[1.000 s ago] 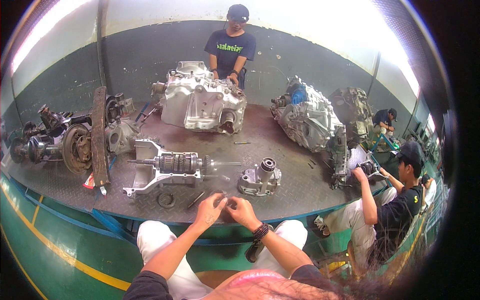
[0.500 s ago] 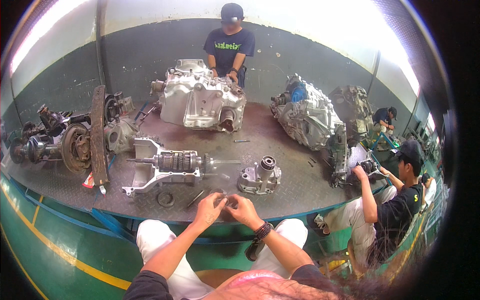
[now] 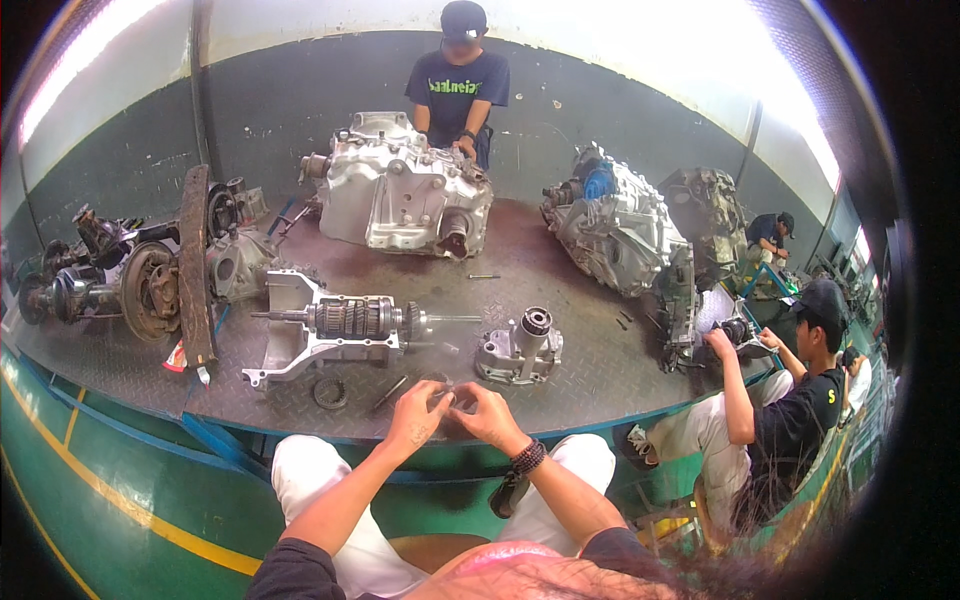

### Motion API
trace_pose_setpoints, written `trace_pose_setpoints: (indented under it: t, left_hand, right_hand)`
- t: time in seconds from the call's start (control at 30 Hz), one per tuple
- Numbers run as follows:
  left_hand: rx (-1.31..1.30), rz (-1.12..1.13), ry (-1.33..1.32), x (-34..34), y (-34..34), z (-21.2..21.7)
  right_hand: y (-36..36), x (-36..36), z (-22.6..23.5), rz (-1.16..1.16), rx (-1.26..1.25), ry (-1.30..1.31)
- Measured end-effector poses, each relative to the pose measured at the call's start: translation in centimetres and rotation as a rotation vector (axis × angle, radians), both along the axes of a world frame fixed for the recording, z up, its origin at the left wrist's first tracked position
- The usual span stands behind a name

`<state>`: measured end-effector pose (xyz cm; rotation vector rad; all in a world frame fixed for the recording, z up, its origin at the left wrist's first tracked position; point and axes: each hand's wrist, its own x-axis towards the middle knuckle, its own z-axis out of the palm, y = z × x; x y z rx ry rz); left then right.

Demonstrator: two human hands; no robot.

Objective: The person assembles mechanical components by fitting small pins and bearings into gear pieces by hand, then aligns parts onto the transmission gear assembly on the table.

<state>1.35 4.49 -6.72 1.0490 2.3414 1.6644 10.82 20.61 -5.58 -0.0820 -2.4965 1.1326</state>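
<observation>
Above the table's front edge, my left hand (image 3: 418,416) and my right hand (image 3: 490,418) meet with curled fingers. A small, thin greyish part seems to be pinched between them; its kind is mostly hidden by the fingers. Just beyond to the left lies an open gearbox housing (image 3: 282,352) with a gear shaft (image 3: 355,319) in it. A toothed ring (image 3: 329,393) and a short metal rod (image 3: 389,392) lie flat to the left of my hands. Beyond my right hand sits a smaller silver housing (image 3: 518,358) with a round bearing-like end upright on it.
A large silver gearbox (image 3: 390,195) stands at the back, with a person (image 3: 460,95) behind it. More gearboxes (image 3: 620,225) are at the right, near a seated person (image 3: 790,410) handling a part. Rusty axle parts (image 3: 150,290) fill the left. A bolt (image 3: 484,276) lies mid-table.
My hands stay together in nearly the same place, with only a slight shift of the fingers. The person behind the large gearbox has barely moved.
</observation>
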Motion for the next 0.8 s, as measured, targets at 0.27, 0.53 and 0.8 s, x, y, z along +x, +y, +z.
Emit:
trace_pose_setpoints:
  t: [0.27,0.53,0.8]
  left_hand:
    - [-0.032,-0.006,0.015,0.8,-0.6,0.7]
    - [-0.024,0.016,0.109,0.5,-0.3,-0.4]
    - [-0.017,0.014,-0.014,-0.8,-0.3,0.9]
  right_hand:
    - [-0.7,1.1,1.3,0.019,0.014,-0.010]
    - [-0.4,1.3,0.6,0.013,0.041,0.008]
    - [0.4,0.0,0.5,0.005,0.347,-0.001]
